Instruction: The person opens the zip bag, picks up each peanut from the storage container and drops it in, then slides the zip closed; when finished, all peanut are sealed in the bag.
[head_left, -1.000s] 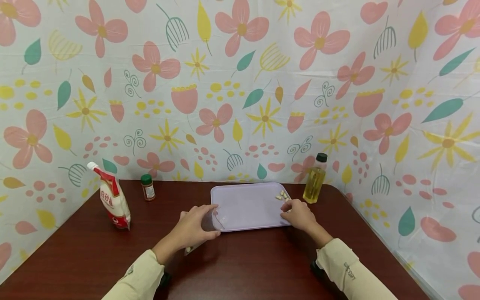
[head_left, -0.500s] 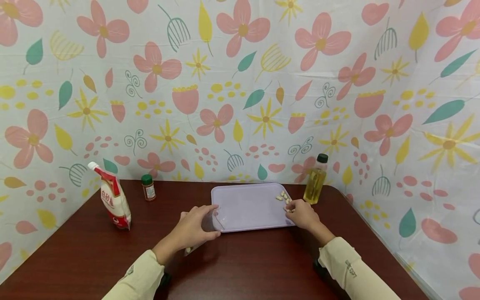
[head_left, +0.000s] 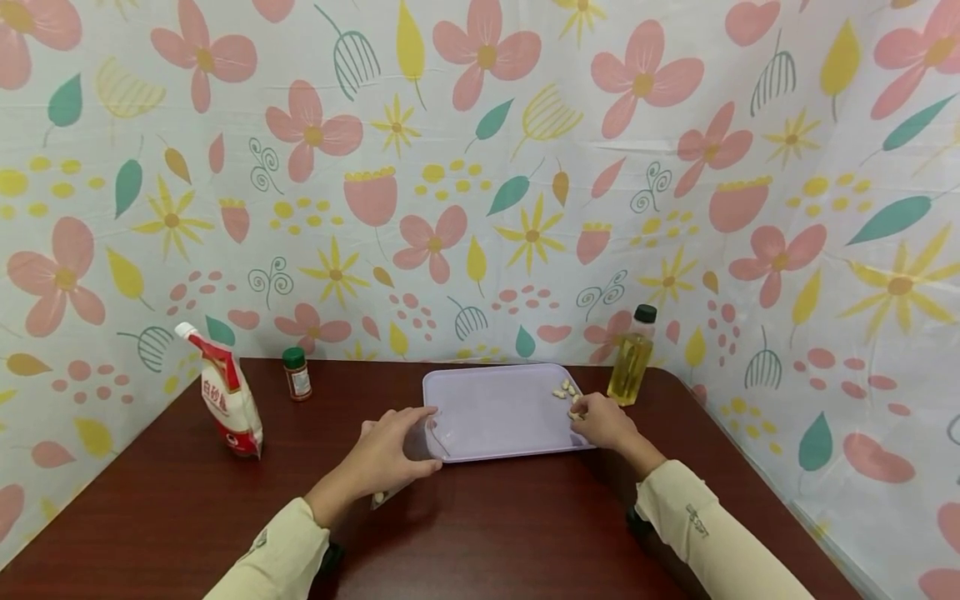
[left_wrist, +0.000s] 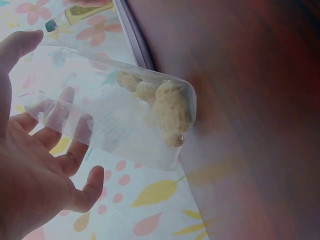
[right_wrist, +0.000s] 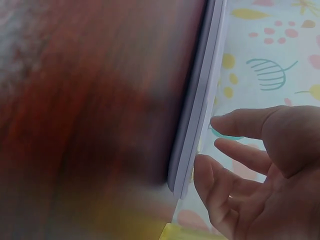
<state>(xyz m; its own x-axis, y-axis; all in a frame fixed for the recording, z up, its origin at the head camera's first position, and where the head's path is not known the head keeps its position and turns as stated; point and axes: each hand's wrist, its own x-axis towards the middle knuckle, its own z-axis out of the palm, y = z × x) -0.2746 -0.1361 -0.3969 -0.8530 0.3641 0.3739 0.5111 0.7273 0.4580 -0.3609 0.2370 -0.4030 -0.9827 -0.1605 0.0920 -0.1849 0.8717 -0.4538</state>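
My left hand [head_left: 381, 458] holds a tilted clear container [left_wrist: 130, 112], thumb on one side and fingers round the other. Several peanuts in their shells [left_wrist: 170, 110] lie at its closed end. Its other end overlaps the left front corner of the lilac tray [head_left: 495, 412] in the head view. At the tray's right side my right hand [head_left: 606, 423] has its fingertips down beside several loose peanuts [head_left: 561, 393]. A gap shows between thumb and forefinger in the right wrist view, with nothing seen in it. The tray rim [right_wrist: 200, 105] runs close by these fingers.
A bottle of yellow oil [head_left: 630, 362] stands right of the tray, close to my right hand. At the left are a white and red pouch [head_left: 228, 404] and a green-capped jar [head_left: 297, 379]. A patterned cloth [head_left: 480, 208] hangs behind the dark table [head_left: 495, 533].
My right hand has shifted slightly right from a second ago, and a peanut near its fingertips shows more. My left hand and its container have stayed put.
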